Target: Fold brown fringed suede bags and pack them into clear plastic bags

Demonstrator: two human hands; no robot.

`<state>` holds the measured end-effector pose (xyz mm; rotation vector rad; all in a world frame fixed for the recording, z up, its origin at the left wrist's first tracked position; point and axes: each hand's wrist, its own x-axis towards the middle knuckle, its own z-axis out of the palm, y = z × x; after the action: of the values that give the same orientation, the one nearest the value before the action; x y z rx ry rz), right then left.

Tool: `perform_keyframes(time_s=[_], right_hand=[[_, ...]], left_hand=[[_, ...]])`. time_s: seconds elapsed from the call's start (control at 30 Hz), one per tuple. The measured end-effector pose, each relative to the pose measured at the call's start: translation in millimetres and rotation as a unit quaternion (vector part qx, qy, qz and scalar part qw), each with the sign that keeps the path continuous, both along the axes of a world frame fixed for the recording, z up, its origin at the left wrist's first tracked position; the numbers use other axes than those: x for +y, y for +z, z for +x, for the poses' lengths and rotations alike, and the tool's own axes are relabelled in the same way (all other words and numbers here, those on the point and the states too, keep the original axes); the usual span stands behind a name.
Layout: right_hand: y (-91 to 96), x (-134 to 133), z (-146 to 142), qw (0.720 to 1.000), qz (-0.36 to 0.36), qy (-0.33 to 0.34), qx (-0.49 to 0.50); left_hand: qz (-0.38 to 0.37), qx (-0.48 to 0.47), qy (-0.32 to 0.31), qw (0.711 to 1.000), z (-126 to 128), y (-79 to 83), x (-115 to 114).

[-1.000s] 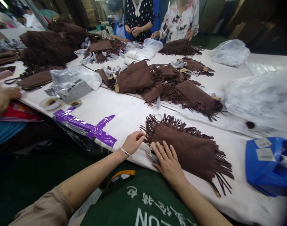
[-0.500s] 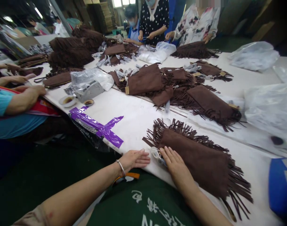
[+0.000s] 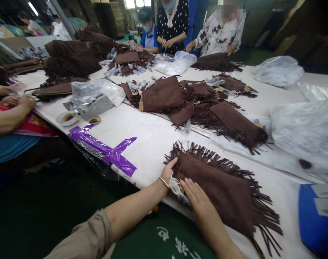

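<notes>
Reaches with left hand (image 3: 169, 172) to left end of brown fringed bag (image 3: 217, 190) on white table (image 3: 144, 127); cannot tell whether pinching. Rests flattened right hand (image 3: 200, 201), with straight fingers together, at bag's near edge.

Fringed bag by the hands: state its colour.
The fringed bag is dark brown, shown in the head view.

The right hand (image 3: 202, 203) hides part of the fringed brown bag (image 3: 220, 192).
</notes>
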<state>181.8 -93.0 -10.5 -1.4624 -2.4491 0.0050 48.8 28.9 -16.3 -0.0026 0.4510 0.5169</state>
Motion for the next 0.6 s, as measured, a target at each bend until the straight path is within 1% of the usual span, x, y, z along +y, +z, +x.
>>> perform_keyframes(time_s=[0.1,0.17,0.2,0.23,0.27,0.3,0.33,0.37,0.4,0.43,0.47,0.5,0.53,0.57,0.6], right_hand=[[2.6,0.3,-5.4,1.0,-0.017,-0.005,-0.014],[0.6,1.7,-8.3,0.999,-0.028,0.001,-0.027],[-2.1,2.3,-9.7,0.999,-0.031,0.003,-0.032],[-5.6,2.8,-10.9,0.999,-0.031,0.006,-0.037],[-9.6,2.9,-11.9,0.999,-0.031,0.01,-0.041],[-13.7,2.6,-12.6,0.999,-0.029,0.014,-0.043],[-17.3,1.7,-12.7,0.999,-0.026,0.019,-0.043],[-20.0,0.4,-12.1,0.999,-0.023,0.023,-0.04],[-21.5,-1.6,-10.5,0.999,-0.018,0.023,-0.035],[-21.4,-4.2,-7.6,0.999,-0.014,0.022,-0.03],[-19.9,-7.4,-3.4,0.999,-0.011,0.02,-0.024],[-17.1,-11.3,2.0,1.0,-0.007,0.017,-0.019],[-13.5,-15.8,8.6,1.0,-0.005,0.014,-0.013],[-9.7,-20.6,16.2,1.0,-0.005,0.01,-0.009],[-6.3,-25.7,24.8,1.0,-0.008,0.003,-0.006]], left_hand=[[0.045,0.029,0.082,0.995,-8.6,1.7,10.1],[0.079,0.074,0.126,0.986,-15.4,1.3,13.8],[0.119,0.111,0.144,0.976,-18.0,1.4,14.6],[0.185,0.158,0.151,0.958,-19.6,2.1,14.5],[0.277,0.21,0.138,0.927,-20.0,3.3,13.5],[0.387,0.263,0.102,0.878,-19.2,5.0,11.7],[0.5,0.313,0.048,0.806,-17.0,6.9,9.2],[0.599,0.357,-0.013,0.716,-14.0,8.7,6.2],[0.676,0.394,-0.071,0.619,-10.3,10.3,2.8],[0.729,0.425,-0.116,0.525,-6.7,11.4,-0.6],[0.761,0.451,-0.142,0.444,-3.4,11.9,-4.0],[0.78,0.47,-0.155,0.382,-0.8,12.0,-7.1],[0.792,0.482,-0.162,0.337,1.0,11.7,-9.6],[0.801,0.488,-0.165,0.306,2.2,11.1,-11.5],[0.807,0.49,-0.165,0.286,3.4,10.4,-12.4]])
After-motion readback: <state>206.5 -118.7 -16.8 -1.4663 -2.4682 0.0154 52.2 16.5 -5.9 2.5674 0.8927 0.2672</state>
